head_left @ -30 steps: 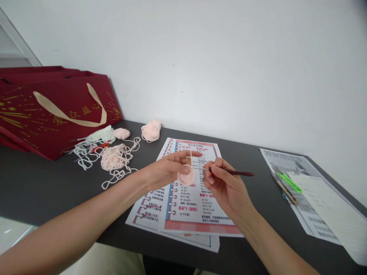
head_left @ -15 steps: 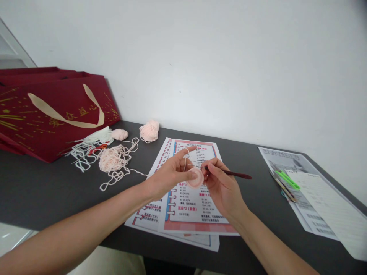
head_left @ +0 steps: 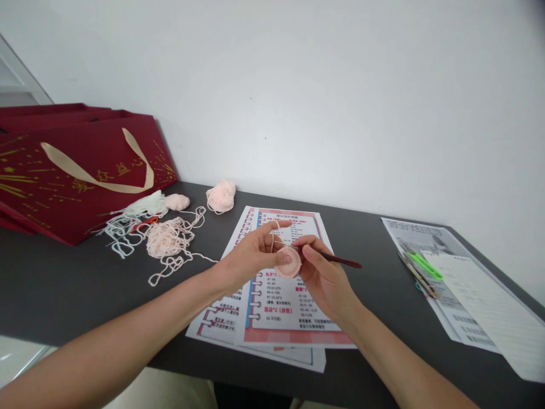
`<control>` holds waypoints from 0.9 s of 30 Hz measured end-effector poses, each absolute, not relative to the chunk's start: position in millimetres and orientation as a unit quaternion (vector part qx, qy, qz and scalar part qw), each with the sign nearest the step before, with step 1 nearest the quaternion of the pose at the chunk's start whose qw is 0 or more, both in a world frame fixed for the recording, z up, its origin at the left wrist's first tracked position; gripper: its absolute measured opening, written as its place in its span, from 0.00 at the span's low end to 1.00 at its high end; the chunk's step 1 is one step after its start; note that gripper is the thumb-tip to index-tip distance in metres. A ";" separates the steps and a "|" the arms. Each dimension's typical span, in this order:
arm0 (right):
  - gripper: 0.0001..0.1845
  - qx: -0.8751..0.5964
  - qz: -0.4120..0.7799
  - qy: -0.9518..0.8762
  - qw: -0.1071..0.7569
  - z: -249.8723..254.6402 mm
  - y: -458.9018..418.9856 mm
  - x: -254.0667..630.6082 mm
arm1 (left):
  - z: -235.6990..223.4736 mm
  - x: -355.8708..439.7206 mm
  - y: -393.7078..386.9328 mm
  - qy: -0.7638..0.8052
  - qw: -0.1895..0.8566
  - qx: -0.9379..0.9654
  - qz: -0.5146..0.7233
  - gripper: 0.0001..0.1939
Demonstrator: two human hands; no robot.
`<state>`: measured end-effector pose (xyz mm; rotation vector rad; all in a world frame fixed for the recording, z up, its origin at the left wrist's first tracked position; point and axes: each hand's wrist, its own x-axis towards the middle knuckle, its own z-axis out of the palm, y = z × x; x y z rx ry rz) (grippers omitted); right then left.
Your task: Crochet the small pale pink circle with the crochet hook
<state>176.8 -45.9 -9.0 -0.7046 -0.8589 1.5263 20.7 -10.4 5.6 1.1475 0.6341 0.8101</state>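
Note:
My left hand (head_left: 255, 250) pinches a small round piece of pale pink crochet (head_left: 290, 263), its index finger stretched out with yarn looped over it. My right hand (head_left: 320, 270) is closed round the dark brown handle of a crochet hook (head_left: 343, 261). The thin metal shaft points left, at the upper edge of the crochet piece; whether a loop is on its tip is too small to tell. A strand of yarn runs from the left hand to a loose tangle of pale pink yarn (head_left: 165, 237) on the table.
Printed pattern sheets (head_left: 293, 335) lie under my hands on the dark table (head_left: 357, 227). A pink yarn ball (head_left: 221, 196), a smaller ball (head_left: 177, 201), white yarn (head_left: 123, 227) and a red paper bag (head_left: 85, 170) are left. Right are papers (head_left: 481, 295) and a green tool (head_left: 426, 266).
My right hand and the crochet hook have shifted slightly left, bringing the shaft nearer my left fingers. Both hands keep their hold on the crochet piece and the hook.

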 end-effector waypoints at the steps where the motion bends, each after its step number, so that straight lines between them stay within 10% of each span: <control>1: 0.05 -0.306 0.656 -0.369 0.582 -9.1 -46.0 176.8 | 5.8 20.9 -10.4 0.285 0.719 0.514 0.372 0.36; 27: 0.10 -0.321 0.648 -0.304 0.620 -13.6 -39.3 183.1 | 3.7 14.0 0.9 0.241 0.751 0.502 0.355 0.39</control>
